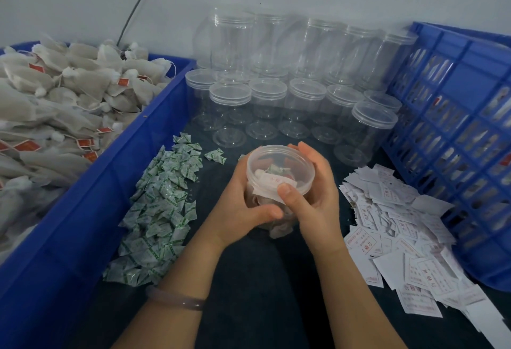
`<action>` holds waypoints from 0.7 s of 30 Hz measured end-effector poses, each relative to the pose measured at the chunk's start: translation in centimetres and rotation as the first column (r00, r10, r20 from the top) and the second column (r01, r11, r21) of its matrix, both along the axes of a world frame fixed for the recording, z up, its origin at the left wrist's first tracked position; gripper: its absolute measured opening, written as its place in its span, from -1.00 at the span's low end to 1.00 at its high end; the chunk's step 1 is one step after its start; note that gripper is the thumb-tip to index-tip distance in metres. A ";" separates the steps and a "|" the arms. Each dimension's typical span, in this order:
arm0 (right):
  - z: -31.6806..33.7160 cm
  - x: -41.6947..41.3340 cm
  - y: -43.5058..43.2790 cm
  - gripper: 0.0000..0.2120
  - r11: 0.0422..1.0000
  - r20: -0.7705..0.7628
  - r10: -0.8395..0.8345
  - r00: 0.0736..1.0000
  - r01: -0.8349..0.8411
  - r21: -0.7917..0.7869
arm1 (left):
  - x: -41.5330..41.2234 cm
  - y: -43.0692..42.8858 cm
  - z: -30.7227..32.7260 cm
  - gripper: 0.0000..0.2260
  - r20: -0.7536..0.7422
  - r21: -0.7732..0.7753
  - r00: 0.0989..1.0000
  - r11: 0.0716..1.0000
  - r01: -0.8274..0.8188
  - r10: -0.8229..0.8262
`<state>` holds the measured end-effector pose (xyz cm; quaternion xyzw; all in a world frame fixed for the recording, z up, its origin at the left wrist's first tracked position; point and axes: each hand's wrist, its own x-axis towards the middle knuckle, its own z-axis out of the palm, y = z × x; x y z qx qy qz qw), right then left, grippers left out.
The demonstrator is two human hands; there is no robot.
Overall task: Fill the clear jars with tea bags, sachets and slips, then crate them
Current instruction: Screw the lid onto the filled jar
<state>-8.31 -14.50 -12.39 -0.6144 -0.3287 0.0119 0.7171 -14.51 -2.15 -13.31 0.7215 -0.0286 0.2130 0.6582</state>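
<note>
Clear plastic jar (279, 180), with tea bags, a sachet and a slip inside, is clasped at centre above the dark tabletop (262, 293), the left hand (243, 204) and right hand (312, 196) both curled round it. Sachets (163, 210) lie heaped left beside a blue bin (110, 182) of tea bags (55, 105); slips (401, 238) spread right against a blue crate (456, 127). Empty jars (276, 94) stand stacked behind.

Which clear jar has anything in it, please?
The jar between left hand and right hand; slip and sachet show inside, the stacked jars behind are empty.
</note>
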 end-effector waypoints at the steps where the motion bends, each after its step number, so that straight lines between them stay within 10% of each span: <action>1: 0.1 0.0 -0.1 -0.33 1.000 -0.003 -0.001 1.000 0.001 -0.006 | 0.1 0.1 -0.1 -0.15 -0.016 0.011 1.000 1.000 -0.010 0.010; 21: 1.4 -0.6 -0.3 -0.13 0.980 -0.028 -0.061 0.998 0.054 -0.190 | 1.3 -1.3 -0.1 -0.33 -0.118 0.044 0.974 0.981 -0.190 0.194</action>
